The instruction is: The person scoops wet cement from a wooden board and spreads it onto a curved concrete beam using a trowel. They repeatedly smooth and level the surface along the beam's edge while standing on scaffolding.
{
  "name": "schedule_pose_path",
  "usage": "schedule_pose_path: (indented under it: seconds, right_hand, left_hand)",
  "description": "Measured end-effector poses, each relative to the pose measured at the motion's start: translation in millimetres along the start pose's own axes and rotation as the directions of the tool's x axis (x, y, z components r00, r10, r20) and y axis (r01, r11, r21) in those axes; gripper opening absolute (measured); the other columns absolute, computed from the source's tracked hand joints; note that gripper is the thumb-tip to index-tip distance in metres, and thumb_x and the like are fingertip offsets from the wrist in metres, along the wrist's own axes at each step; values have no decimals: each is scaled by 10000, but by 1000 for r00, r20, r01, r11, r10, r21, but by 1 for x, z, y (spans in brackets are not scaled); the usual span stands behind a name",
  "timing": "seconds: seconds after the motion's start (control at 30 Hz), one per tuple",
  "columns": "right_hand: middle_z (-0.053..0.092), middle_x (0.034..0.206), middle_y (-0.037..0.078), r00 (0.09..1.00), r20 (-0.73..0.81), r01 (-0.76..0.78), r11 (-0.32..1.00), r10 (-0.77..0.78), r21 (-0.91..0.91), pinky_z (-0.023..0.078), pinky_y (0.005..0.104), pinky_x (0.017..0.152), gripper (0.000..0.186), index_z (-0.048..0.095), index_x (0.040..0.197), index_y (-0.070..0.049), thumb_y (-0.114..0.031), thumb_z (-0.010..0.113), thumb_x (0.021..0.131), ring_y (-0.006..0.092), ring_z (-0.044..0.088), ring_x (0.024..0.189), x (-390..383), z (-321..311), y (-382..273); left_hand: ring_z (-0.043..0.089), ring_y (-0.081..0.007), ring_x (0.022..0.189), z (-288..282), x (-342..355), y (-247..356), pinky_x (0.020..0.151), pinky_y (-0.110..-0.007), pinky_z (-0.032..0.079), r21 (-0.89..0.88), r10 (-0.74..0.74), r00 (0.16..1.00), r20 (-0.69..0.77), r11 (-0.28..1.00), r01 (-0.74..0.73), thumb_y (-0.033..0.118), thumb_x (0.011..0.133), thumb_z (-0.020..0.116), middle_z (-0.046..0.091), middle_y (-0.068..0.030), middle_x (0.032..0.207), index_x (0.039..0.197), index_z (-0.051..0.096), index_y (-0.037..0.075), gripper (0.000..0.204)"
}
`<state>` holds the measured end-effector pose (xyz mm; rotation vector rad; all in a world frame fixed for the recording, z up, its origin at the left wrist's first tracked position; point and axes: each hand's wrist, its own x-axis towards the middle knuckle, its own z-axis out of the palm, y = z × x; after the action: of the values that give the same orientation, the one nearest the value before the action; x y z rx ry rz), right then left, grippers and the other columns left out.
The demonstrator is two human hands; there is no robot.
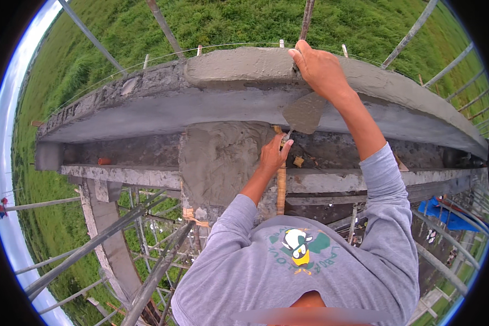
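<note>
The concrete beam (244, 65) is pale grey along its top, while the fresh plaster on the column (220, 157) below it is a wetter, browner grey, close to the dull grey-brown of the trowel blade (305, 112). The person's long-sleeved shirt (364, 255) is light grey with a green, white and yellow printed emblem. Beyond lie bright green grass (228, 22), grey scaffold poles (108, 231) and a blue tarpaulin (437, 209).

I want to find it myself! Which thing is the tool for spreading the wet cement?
Look at the long grey concrete ledge across the top. Just below its middle, the left hand holds a trowel. It is the only flat, pointed metal blade, smeared grey, right under the raised right hand.
</note>
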<state>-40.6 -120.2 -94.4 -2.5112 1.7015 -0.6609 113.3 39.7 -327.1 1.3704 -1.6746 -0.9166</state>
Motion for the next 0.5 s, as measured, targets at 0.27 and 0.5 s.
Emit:
schedule_pose_path:
  seconds: [0.27,0.5]
  right_hand:
    - [551,547,116,959,-249,119,989,-138,-88,525,466,527,391,519,1017,-94,-434,360,1125,341,630,530,-1,16,5]
    - [573,906,170,997,64,-49,997,53,-59,499,519,786,250,561,1081,-81,-303,448,1076,396,629,795,-2,10,5]
  left_hand:
    - [679,-484,943,-160,-111,-43,788,-550,535,442,-348,913,214,868,227,365,1001,611,709,-275,1052,1125,632,25,363]
    - [690,-468,873,-273,-165,-121,716,-536,550,824,-396,917,48,534,188,343,1000,623,708,-263,980,1122,590,22,345]
